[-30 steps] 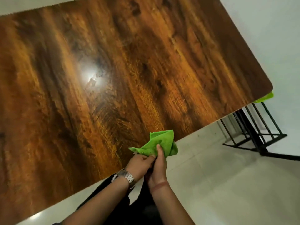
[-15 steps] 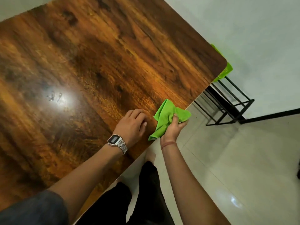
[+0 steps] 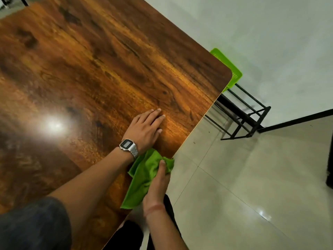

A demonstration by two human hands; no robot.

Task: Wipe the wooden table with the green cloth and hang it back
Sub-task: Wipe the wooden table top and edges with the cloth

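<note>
Since half a second ago the left hand (image 3: 146, 127) has slid further onto the wooden table (image 3: 86, 73) and now lies flat, fingers stretched out, palm down, holding nothing, with a silver wristwatch (image 3: 128, 145) on its wrist. Right hand (image 3: 158, 184) is closed around the green cloth (image 3: 144, 177), thumb on top, bunching it at the table's near edge just below the left wrist, lower than before. Beyond the far corner a black wire rack (image 3: 243, 114) carries something green (image 3: 228, 69).

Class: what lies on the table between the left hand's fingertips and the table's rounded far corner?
Nothing: the head view shows only bare wooden table between the left hand and the corner.
</note>
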